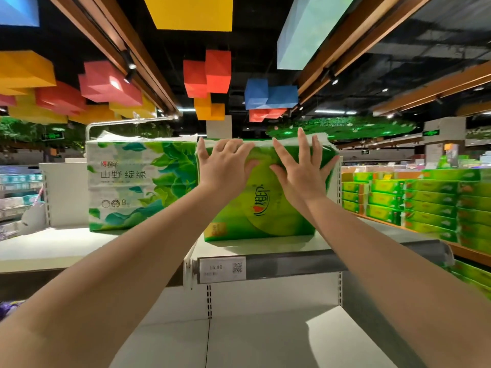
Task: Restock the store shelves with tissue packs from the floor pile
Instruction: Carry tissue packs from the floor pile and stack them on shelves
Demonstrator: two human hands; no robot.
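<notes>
A bright green tissue pack (pixel 261 219) stands upright on the top shelf (pixel 292 247), near its front edge. My left hand (pixel 224 164) and my right hand (pixel 301 166) both press flat on the pack's upper front face, fingers spread and straight. To its left on the same shelf stands a white and green tissue pack (pixel 140 184) with a leaf pattern, touching or nearly touching the green one. The floor pile is out of view.
A price tag (pixel 222 269) reading 16.90 hangs on the shelf's front rail. A lower white shelf (pixel 265 338) lies below. Stacks of green tissue packs (pixel 425 203) fill a display at the right. A white upright panel (pixel 63 192) stands at the left.
</notes>
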